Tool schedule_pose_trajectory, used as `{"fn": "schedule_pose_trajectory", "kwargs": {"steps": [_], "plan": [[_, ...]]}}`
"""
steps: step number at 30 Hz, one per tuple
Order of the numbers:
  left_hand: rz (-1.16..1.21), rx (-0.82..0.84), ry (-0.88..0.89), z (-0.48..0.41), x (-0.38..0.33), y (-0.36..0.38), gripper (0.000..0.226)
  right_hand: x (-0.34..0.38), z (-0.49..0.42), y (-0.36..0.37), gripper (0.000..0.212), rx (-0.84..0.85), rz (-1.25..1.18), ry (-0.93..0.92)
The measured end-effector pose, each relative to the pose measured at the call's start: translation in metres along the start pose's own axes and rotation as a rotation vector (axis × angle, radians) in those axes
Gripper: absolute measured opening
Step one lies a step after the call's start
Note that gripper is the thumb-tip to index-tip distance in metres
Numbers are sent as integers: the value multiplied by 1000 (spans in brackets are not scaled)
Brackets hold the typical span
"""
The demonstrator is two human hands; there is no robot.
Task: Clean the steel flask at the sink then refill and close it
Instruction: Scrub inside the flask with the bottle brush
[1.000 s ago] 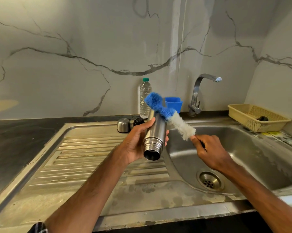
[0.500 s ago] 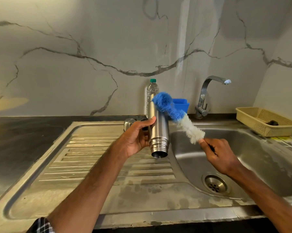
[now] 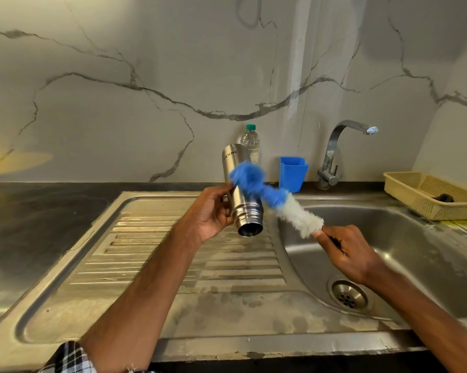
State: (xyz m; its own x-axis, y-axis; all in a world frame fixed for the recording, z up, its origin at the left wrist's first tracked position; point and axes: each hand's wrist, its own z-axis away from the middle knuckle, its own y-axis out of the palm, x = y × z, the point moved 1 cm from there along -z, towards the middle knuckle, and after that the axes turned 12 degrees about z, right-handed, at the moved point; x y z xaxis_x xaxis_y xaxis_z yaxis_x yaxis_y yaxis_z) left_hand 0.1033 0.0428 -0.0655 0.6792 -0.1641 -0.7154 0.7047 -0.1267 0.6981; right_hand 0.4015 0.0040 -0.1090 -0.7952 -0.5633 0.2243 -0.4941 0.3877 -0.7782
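Your left hand (image 3: 208,214) grips the steel flask (image 3: 244,196) left of the tap (image 3: 331,154). The flask is tilted above the draining board (image 3: 173,254), its open mouth facing you. Below the tap, your right hand (image 3: 348,254) pinches the handle of a bottle brush (image 3: 299,216), whose blurred blue tip lies across the flask's side. Left of the tap stand a blue cup (image 3: 292,175), contents hidden, and a capped clear bottle (image 3: 250,142). Right of the tap, a yellow basket (image 3: 415,200) holds one small dark object (image 3: 445,197).

A pale wall (image 3: 146,63) veined with grey marble rises behind the dark bench (image 3: 38,211), a yellow glow (image 3: 19,160) at left
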Motion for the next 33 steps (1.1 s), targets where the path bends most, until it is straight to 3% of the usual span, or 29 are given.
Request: {"fn": "schedule_pose_trajectory", "kwargs": {"steps": [2,6,11,16,21,24,26,28,32,33], "plan": [[-2,18,9,-1,0,0,36,0,2,0,67,-12,-3,8],[64,49,-7,1,0,1,18,8,3,0,47,39,-13,-83],[14,30,4,0,2,0,44,4,3,0,51,2,-18,-31],[-84,55,0,-1,2,1,52,0,3,-4,52,-5,10,6],[-93,128,1,0,-2,-1,30,3,3,-2,44,11,1,-94],[-165,129,-11,-2,-2,0,51,1,2,-3,51,-10,-8,-16],[-141,175,-23,-4,0,-2,73,2,4,-3,50,9,-9,-68],[-111,209,-40,-2,1,-1,80,3,3,-3,46,12,-8,-76],[-120,162,-40,1,3,2,51,0,2,-6,49,-1,-2,13],[-98,164,-34,0,3,0,57,0,3,-5,48,19,4,-15]]}}
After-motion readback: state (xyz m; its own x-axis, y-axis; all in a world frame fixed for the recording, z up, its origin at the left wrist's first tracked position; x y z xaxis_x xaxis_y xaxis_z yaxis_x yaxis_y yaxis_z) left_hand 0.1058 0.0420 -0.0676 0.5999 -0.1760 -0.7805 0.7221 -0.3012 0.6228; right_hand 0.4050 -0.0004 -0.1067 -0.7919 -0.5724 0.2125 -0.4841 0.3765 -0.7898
